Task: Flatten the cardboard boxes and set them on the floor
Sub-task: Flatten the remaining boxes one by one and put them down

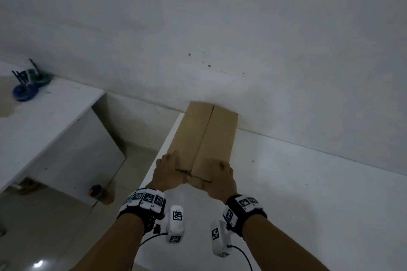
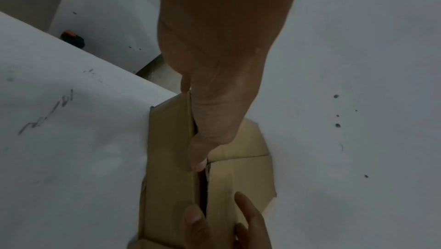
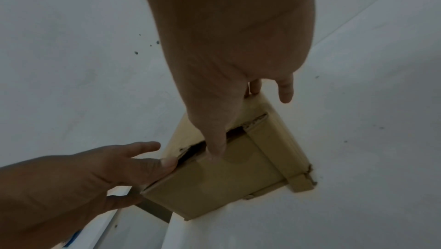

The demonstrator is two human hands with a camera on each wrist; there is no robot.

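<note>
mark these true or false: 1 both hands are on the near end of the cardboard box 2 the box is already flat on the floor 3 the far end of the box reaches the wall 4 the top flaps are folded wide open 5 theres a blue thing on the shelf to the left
1. True. The left hand and right hand both grip the near end of the cardboard box.
2. False. It keeps its box shape and lies on the white table.
3. True. Its far end meets the wall.
4. False. The flaps lie closed, with a seam down the middle.
5. True. A blue object sits on the white shelf.
</note>
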